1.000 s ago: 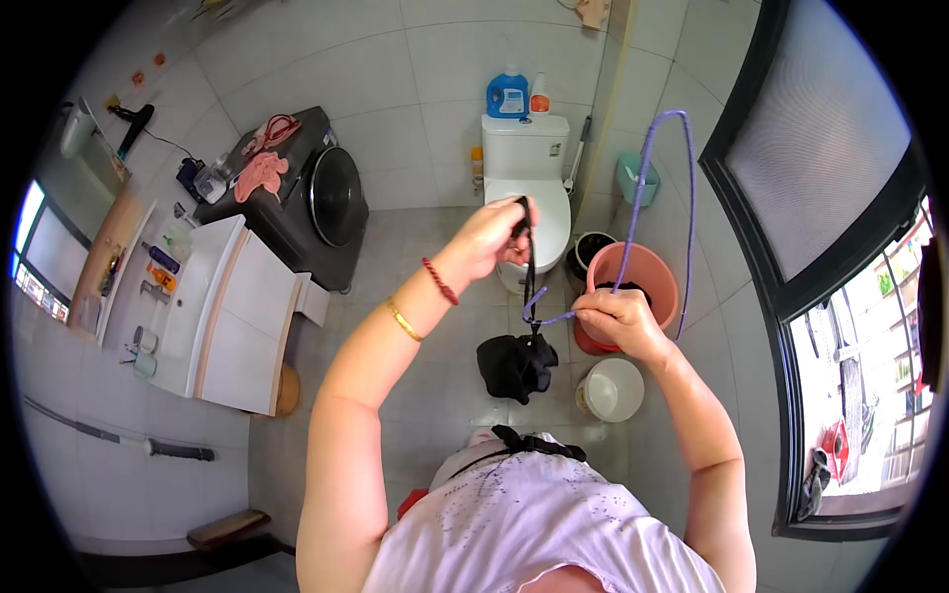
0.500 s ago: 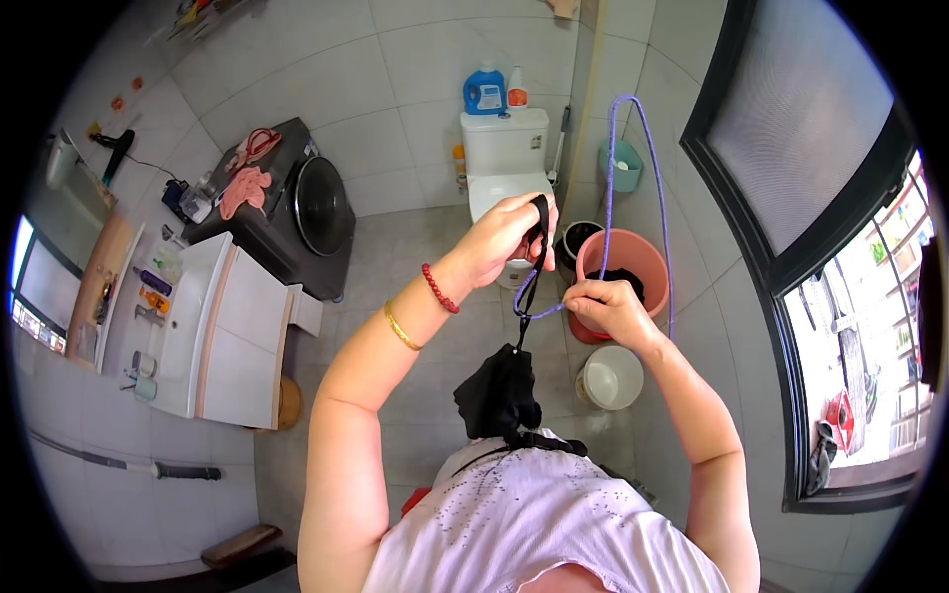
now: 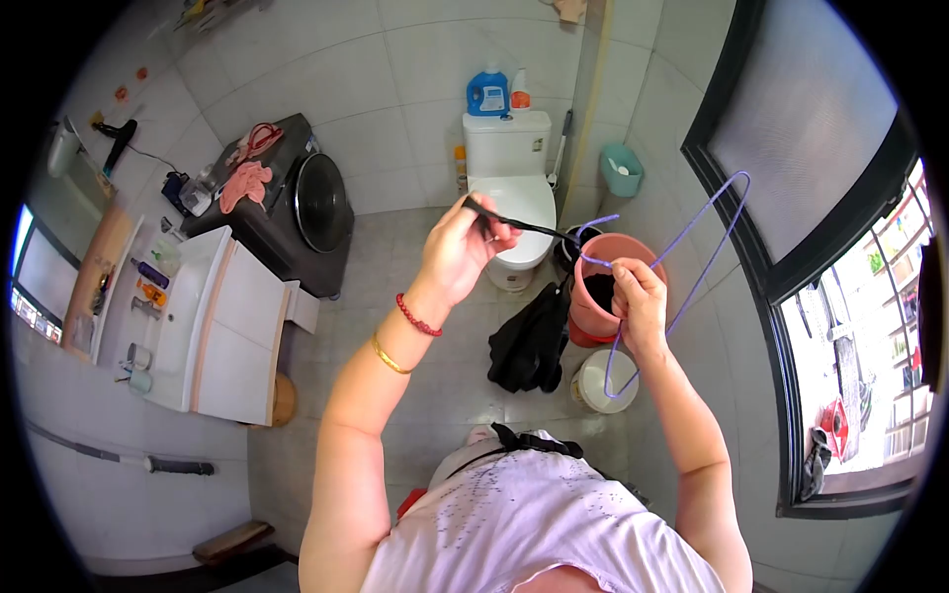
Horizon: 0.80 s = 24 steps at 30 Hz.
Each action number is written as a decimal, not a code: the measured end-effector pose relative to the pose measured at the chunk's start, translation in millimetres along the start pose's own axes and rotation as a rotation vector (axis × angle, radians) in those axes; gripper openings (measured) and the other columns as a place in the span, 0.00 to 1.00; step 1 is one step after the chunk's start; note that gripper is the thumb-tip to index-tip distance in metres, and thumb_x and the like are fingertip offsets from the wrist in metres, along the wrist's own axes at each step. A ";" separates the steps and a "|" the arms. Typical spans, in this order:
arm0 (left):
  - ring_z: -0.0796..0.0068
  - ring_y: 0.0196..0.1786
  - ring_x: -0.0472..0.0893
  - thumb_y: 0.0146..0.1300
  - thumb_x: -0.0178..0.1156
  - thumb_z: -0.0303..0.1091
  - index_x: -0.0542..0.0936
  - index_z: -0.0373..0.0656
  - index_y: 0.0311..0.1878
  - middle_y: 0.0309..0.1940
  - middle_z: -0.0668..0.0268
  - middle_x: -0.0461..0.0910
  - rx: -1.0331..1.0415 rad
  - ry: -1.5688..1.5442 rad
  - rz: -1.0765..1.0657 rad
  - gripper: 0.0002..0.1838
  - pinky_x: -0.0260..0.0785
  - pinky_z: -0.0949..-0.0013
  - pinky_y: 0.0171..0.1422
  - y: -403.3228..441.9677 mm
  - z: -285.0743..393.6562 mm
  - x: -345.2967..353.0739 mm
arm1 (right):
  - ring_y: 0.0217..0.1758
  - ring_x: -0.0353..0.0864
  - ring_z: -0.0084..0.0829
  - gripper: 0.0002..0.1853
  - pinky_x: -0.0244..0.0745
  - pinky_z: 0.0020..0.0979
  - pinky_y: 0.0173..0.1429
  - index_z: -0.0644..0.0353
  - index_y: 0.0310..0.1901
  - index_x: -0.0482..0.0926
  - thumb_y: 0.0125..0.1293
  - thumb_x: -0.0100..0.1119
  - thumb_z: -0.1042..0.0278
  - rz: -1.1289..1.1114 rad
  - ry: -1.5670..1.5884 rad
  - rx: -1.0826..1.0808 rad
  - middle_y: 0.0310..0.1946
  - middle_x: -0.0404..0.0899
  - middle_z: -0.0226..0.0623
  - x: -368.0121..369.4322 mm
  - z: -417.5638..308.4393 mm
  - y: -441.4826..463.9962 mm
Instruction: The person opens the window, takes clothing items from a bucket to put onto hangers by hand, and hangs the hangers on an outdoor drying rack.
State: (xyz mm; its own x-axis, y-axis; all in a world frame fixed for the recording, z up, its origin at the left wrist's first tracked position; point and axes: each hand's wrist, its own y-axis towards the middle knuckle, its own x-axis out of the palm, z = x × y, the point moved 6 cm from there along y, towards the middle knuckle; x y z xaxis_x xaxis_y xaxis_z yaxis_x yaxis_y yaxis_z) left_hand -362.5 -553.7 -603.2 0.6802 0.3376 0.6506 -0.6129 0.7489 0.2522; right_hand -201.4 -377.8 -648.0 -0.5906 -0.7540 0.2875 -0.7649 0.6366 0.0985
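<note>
Hands (image 3: 458,251) (image 3: 643,301) closed | left on black strap (image 3: 539,227) | right on purple hanger (image 3: 694,219) | floor (image 3: 395,262) runs leftward to vanity edge (image 3: 278,341)

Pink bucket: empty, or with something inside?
Not empty: something dark shows inside the pink bucket, left of the right hand in the picture. Whether it holds water, I cannot tell.

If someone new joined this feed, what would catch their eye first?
Probably the purple hanger, held in the right hand right of centre. Next might be the black cloth item beside the pink bucket, its black strap running up past the hanger's hook to the left hand.
</note>
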 end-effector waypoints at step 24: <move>0.50 0.43 0.77 0.67 0.45 0.43 0.70 0.37 0.52 0.38 0.47 0.77 -0.104 0.914 -0.029 0.19 0.66 0.60 0.47 -6.3 -132.1 21.6 | 0.36 0.81 0.38 0.06 0.78 0.32 0.41 0.62 0.42 0.67 0.68 0.45 0.70 -0.085 0.395 -0.195 0.34 0.77 0.47 31.5 -60.9 30.9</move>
State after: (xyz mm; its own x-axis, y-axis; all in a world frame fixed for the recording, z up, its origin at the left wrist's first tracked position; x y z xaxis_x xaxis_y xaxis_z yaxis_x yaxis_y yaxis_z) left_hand -290.8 -475.8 -685.4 0.7749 0.6045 -0.1848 -0.5818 0.7964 0.1654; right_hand -227.9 -372.0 -577.9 -0.3548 -0.7095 0.6089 -0.7215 0.6219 0.3043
